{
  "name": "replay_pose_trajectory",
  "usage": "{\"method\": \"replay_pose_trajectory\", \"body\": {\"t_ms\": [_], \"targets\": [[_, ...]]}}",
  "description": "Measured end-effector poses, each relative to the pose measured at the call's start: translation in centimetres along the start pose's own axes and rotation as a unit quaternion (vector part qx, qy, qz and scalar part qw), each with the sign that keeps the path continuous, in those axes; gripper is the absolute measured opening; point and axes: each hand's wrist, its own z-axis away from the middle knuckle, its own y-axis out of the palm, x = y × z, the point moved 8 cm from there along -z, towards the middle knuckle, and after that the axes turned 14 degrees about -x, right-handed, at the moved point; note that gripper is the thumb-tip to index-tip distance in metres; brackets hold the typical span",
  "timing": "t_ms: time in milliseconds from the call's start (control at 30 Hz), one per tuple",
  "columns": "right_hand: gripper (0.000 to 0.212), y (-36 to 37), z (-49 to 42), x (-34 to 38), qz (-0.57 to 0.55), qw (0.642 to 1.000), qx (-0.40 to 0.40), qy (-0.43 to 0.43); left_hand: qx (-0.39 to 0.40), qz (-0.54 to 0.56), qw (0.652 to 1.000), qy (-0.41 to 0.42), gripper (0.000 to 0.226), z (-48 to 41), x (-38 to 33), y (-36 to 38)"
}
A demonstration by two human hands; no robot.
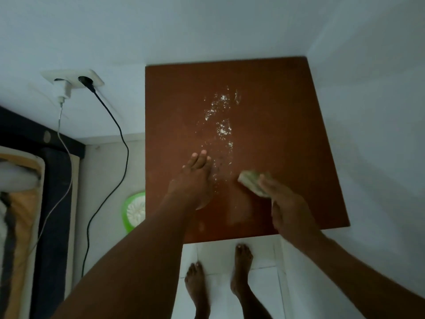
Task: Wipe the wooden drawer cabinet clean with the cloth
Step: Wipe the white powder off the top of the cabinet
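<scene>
Seen from the head camera, the wooden cabinet top (276,139) carries a trail of white powder (222,120) down its middle. The left hand (195,180) lies flat beside the trail, fingers straight and together, apparently bracing. To the trail's right, the right hand (287,210) lays its fingers over a folded green cloth (249,180) on the wood, seemingly poised to sweep. Blur hides whether the thumb pinches the cloth.

Pale walls (207,26), white tiled floor (218,254)
</scene>
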Motion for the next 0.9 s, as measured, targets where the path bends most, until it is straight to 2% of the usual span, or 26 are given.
{"method": "replay_pose_trajectory", "body": {"t_ms": [67,133,167,233,267,333,433,533,567,633,700,800,900], "targets": [[0.054,-3.5,-7.7,-1.6,0.008,0.995,-0.094,-0.006,-0.047,-0.023,0.999,-0.008,0.060,-0.4,-1.3,-0.4],[0.052,-5.8,-16.2,-5.3,0.077,0.986,-0.150,-0.012,-0.113,-0.061,0.992,0.012,0.059,-0.6,-3.7,-1.0],[0.054,-6.3,-19.8,-7.7,0.104,0.983,-0.149,0.014,-0.133,-0.067,0.988,0.035,0.059,-0.8,-5.3,-1.1],[0.062,-5.2,-23.5,-12.7,0.159,0.980,-0.076,0.095,-0.124,-0.054,0.987,0.091,0.064,-1.1,-8.8,-0.4],[0.067,-4.3,-23.1,-14.2,0.186,0.975,-0.042,0.115,-0.105,-0.050,0.987,0.110,0.065,-1.2,-10.3,0.2],[0.070,-3.5,-20.3,-14.6,0.194,0.976,-0.052,0.082,-0.057,-0.057,0.990,0.113,0.065,-1.9,-12.2,1.5],[0.058,-3.6,-10.7,-11.9,0.157,0.980,-0.119,-0.002,-0.023,-0.082,0.992,0.091,0.065,-2.6,-12.4,2.4],[0.046,-3.0,0.1,-9.1,0.120,0.986,-0.113,-0.030,0.000,-0.087,0.992,0.094,0.067,-2.8,-12.2,2.3],[0.052,-2.4,3.3,-8.2,0.120,0.988,-0.091,-0.038,0.007,-0.087,0.992,0.092,0.067,-2.9,-12.1,2.3],[0.078,-1.3,6.8,-7.2,0.115,0.991,-0.044,-0.045,0.016,-0.082,0.992,0.089,0.067,-3.1,-12.1,2.4],[0.086,-1.3,6.4,-7.0,0.090,0.995,-0.023,-0.041,0.010,-0.080,0.993,0.092,0.066,-3.2,-12.0,2.2],[0.060,-2.8,0.5,-5.8,0.026,0.998,-0.064,-0.006,-0.025,-0.044,0.991,0.128,0.063,-3.0,-11.7,1.0],[0.056,-3.6,-9.3,-4.0,0.032,0.989,-0.142,-0.024,-0.089,-0.018,0.986,0.139,0.064,-3.1,-9.4,-1.0]]}}
